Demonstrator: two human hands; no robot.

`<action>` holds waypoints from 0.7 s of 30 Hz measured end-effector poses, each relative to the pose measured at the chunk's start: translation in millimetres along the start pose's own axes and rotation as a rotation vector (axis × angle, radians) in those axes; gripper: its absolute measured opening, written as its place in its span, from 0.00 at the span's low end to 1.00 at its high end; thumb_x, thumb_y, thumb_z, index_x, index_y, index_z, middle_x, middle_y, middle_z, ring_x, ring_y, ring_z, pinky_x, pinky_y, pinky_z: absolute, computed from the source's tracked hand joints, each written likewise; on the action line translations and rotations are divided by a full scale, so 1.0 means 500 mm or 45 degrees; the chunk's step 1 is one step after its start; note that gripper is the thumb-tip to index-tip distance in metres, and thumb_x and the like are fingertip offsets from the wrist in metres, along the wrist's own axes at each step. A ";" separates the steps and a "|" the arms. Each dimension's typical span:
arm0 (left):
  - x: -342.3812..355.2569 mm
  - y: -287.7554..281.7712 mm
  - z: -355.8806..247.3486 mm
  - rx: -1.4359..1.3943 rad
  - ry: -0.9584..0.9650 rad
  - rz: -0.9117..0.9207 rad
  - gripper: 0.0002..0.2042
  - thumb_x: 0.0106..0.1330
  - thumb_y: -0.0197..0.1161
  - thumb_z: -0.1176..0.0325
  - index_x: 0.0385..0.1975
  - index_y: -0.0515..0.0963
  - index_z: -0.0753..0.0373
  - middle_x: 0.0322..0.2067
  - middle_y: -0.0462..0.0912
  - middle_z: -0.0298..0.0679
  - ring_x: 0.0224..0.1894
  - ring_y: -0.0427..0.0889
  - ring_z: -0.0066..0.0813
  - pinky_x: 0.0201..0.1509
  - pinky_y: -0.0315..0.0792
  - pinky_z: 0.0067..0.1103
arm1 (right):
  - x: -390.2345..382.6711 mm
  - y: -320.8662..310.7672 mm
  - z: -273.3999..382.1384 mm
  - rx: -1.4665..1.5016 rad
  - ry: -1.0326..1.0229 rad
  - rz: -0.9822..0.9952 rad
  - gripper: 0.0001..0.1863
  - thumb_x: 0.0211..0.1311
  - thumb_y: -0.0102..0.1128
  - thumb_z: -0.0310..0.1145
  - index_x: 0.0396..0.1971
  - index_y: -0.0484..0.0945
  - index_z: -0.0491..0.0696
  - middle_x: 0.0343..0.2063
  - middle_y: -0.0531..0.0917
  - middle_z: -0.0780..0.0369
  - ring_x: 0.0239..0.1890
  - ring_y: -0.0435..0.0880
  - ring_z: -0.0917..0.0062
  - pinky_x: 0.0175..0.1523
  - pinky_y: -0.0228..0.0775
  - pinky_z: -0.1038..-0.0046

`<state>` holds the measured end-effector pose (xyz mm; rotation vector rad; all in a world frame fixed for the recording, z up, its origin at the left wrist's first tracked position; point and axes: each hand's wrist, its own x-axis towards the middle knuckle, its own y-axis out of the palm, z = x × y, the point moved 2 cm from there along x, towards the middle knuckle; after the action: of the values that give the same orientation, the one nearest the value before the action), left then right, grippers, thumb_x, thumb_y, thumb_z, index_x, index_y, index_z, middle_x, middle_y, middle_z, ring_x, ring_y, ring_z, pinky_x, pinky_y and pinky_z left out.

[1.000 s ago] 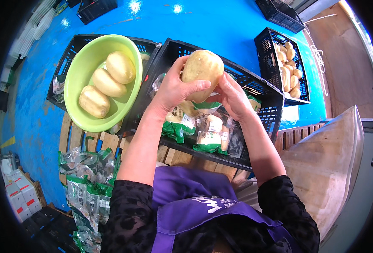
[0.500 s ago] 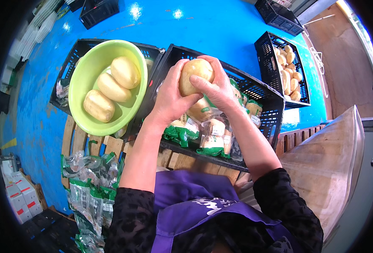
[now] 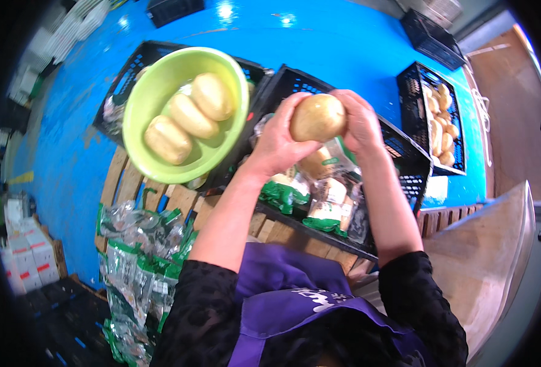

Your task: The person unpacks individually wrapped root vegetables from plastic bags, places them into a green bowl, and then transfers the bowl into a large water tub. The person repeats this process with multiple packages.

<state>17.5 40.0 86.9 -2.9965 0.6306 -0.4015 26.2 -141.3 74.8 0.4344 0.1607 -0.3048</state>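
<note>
A large, rounded, pale yellow lotus root section (image 3: 318, 118) is held up between my two hands, above a black crate (image 3: 414, 156). My left hand (image 3: 276, 142) grips its left side, thumb beneath. Round its right side curves my right hand (image 3: 362, 125), the fingers partly hidden. In the crate below lie several lotus root packs (image 3: 325, 211) in clear plastic with green ends. A bare-looking section (image 3: 315, 164) shows among the plastic just under my hands. To the left, a light green basin (image 3: 133, 116) holds three peeled-looking sections (image 3: 194, 116).
The basin rests on another black crate (image 3: 114, 101). Clear and green plastic bags (image 3: 130, 275) are heaped on the wooden pallet (image 3: 182, 199) at lower left. A black crate (image 3: 411, 92) of loose sections (image 3: 445, 122) stands at right, beyond a translucent sheet-like panel (image 3: 466, 263).
My right thumb has left the front of the lotus root and my right hand has shifted to its right side. The whole view has swung slightly, moving the scene rightward.
</note>
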 end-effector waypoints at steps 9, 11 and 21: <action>0.056 -0.194 0.084 -0.941 0.000 -0.694 0.25 0.64 0.66 0.65 0.57 0.65 0.69 0.50 0.75 0.46 0.50 0.79 0.33 0.52 0.76 0.28 | -0.053 -0.215 -0.012 -1.325 -0.314 -0.184 0.05 0.60 0.60 0.28 0.32 0.79 0.42 0.23 0.79 0.66 0.27 0.73 0.86 0.33 0.67 0.80; 0.052 -0.227 0.114 -1.014 -0.113 -0.851 0.22 0.66 0.63 0.66 0.56 0.66 0.67 0.50 0.75 0.46 0.50 0.78 0.35 0.51 0.76 0.31 | -0.063 -0.276 -0.053 -1.180 -0.042 -0.021 0.05 0.59 0.60 0.28 0.33 0.80 0.43 0.24 0.80 0.65 0.28 0.75 0.85 0.36 0.69 0.79; 0.046 -0.189 0.093 0.204 -0.007 -0.742 0.17 0.66 0.60 0.71 0.51 0.69 0.69 0.45 0.75 0.46 0.43 0.79 0.37 0.47 0.79 0.30 | -0.018 -0.216 -0.079 -1.976 -0.111 0.405 0.15 0.52 0.60 0.34 0.40 0.81 0.45 0.34 0.84 0.50 0.39 0.82 0.56 0.45 0.73 0.63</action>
<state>86.8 117.0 57.7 -2.9658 -0.2827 -0.4385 -20.8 -215.0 -0.4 -1.0845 0.1946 0.1657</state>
